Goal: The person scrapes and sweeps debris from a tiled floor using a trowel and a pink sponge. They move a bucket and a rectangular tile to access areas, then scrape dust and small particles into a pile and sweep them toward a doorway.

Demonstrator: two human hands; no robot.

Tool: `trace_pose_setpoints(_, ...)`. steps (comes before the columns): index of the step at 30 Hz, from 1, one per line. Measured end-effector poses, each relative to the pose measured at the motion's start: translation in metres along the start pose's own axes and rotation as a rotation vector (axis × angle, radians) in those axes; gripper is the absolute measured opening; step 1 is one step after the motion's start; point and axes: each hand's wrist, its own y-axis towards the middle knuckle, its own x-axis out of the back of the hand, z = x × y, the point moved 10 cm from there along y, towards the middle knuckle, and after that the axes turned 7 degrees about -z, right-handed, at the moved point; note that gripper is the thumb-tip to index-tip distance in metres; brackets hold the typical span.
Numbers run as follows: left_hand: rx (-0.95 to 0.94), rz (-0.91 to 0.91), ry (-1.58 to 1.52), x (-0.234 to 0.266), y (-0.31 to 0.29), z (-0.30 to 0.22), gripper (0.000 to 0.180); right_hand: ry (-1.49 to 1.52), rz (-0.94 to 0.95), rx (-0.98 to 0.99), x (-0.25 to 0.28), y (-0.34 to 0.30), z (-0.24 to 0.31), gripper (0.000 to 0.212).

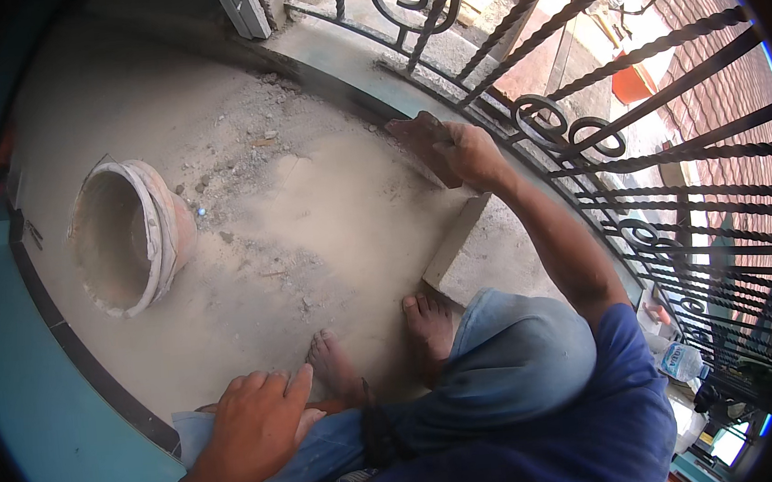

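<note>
My right hand (474, 154) is closed on a flat, rusty-brown trowel-like blade (422, 146), held low beside the wall under the railing. Dust blurs the floor around it, and its grip is mostly covered by my fingers. My left hand (262, 423) rests by my left knee on the blue jeans, fingers loosely extended and holding nothing. Between my bare feet and the wall lies sandy grey debris (252, 147) with small lumps. A pale, dust-coated bucket (172, 226) lies tilted or on its side at the left, its mouth facing left.
A pale block or step (487, 256) stands near my right foot. Black twisted iron railing (670, 160) curves along the right side. A turquoise wall (43, 377) with dark edging (88, 369) bounds the left. A plastic water bottle (679, 361) is at the lower right.
</note>
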Motion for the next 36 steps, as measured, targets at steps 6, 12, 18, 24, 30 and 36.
trace_pose_setpoints(6, -0.025, 0.054, -0.072, -0.004, 0.004, -0.007, 0.052, -0.463, 0.15, 0.113, -0.047, 0.004, 0.015, 0.022)
trace_pose_setpoints(12, -0.076, 0.101, 0.02, 0.001, 0.014, -0.016, 0.053, -0.389, 0.25, 0.165, -0.058, 0.019, 0.027, 0.018)
trace_pose_setpoints(18, -0.043, 0.167, 0.023, -0.004, 0.014, -0.011, 0.053, -0.423, 0.149, 0.107, -0.059, 0.027, 0.025, 0.015)
trace_pose_setpoints(24, -0.146, -0.038, -0.098, 0.005, 0.008, -0.019, 0.047, -0.393, -0.018, 0.132, -0.048, 0.035, 0.035, 0.02)
trace_pose_setpoints(30, -0.133, 0.075, -0.11, -0.008, 0.013, -0.009, 0.042, -0.452, 0.218, 0.28, -0.078, 0.014, 0.07, 0.018)
trace_pose_setpoints(36, -0.084, 0.07, -0.175, -0.013, 0.014, -0.005, 0.034, -0.278, 0.1, 0.236, -0.069, 0.021, 0.088, 0.023)
